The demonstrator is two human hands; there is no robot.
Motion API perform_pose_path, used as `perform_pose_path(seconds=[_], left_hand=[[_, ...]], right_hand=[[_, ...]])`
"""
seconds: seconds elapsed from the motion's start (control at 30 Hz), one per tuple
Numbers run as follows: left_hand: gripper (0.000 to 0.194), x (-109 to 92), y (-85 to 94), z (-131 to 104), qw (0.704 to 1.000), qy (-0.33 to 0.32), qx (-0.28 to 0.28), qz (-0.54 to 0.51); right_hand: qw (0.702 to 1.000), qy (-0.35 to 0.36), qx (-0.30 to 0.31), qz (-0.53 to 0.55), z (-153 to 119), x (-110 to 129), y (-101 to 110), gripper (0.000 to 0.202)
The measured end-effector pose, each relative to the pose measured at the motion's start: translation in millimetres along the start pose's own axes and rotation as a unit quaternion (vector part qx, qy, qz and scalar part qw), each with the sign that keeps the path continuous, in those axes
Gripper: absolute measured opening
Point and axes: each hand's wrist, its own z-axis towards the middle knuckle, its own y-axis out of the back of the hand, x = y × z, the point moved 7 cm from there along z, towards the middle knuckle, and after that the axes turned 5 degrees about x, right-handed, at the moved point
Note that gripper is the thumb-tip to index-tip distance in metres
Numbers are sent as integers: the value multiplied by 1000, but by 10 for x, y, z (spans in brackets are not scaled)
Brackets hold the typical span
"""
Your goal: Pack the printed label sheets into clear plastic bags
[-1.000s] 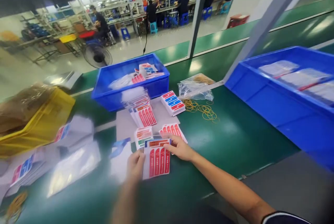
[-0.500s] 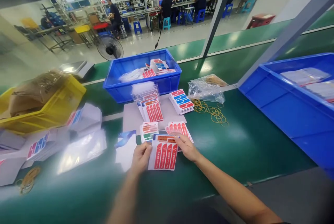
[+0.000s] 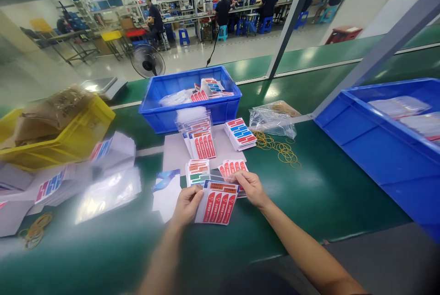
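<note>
My left hand (image 3: 187,204) pinches the left edge of a few printed sticker sheets (image 3: 218,208), white with red arched strips and an orange band on top. A clear plastic bag seems to be around them; its film shows faintly along the top edge. My right hand (image 3: 252,188) is closed at that top right corner, fingertips pinching the film. Just behind lie a stack of orange-and-green sheets (image 3: 198,171) and a stack of red-strip sheets (image 3: 231,168), partly covered by my right hand. A blue-and-white sheet (image 3: 167,194) lies left of my left hand.
Bagged sheets (image 3: 202,143) lean against a blue bin (image 3: 190,118); a red-and-blue stack (image 3: 240,133) lies beside yellow rubber bands (image 3: 285,153). Another blue bin (image 3: 371,148) stands right. Left are a yellow bin (image 3: 68,139), clear bags (image 3: 110,198) and more sheets (image 3: 51,189).
My right hand has lifted slightly and shifted right, its fingers now at the top edge film instead of over the sheets. The held sheets have tilted a little. The view has shifted slightly.
</note>
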Motion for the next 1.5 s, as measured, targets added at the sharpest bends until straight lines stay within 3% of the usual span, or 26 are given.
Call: perform_pose_path(seconds=[0.13, 0.23, 0.37, 0.47, 0.57, 0.7, 0.8, 0.9, 1.17, 1.33, 1.5], left_hand=[[34, 32, 70, -12, 999, 6, -31, -23], [35, 55, 100, -28, 997, 6, -58, -43], [34, 106, 107, -37, 997, 8, -44, -63], [42, 133, 129, -12, 992, 4, -11, -124], [55, 145, 50, 27, 973, 30, 68, -219], [36, 171, -168, 25, 962, 109, 163, -189], [25, 198, -234, 16, 968, 139, 160, -134], [26, 224, -214, 4, 970, 152, 136, -130], [24, 176, 36, 36, 979, 108, 81, -153], [23, 181, -41, 3, 977, 144, 144, -69], [26, 178, -97, -15, 973, 160, 162, -26]], right_hand=[[1000, -7, -5, 19, -4, 21, 62, 35], [997, -31, 64, 20, -53, 41, -97, 35], [990, -42, 138, -12, -117, 97, -343, 35], [983, -42, 175, -37, -143, 80, -454, 37], [968, -50, 234, -69, -223, -27, -591, 35], [950, -58, 289, -107, -377, -175, -774, 33], [944, -63, 301, -122, -433, -223, -841, 33], [943, -65, 301, -130, -429, -229, -841, 35], [945, -77, 289, -132, -407, -236, -794, 31], [947, -83, 285, -121, -402, -253, -793, 31], [949, -86, 276, -125, -397, -274, -793, 32]])
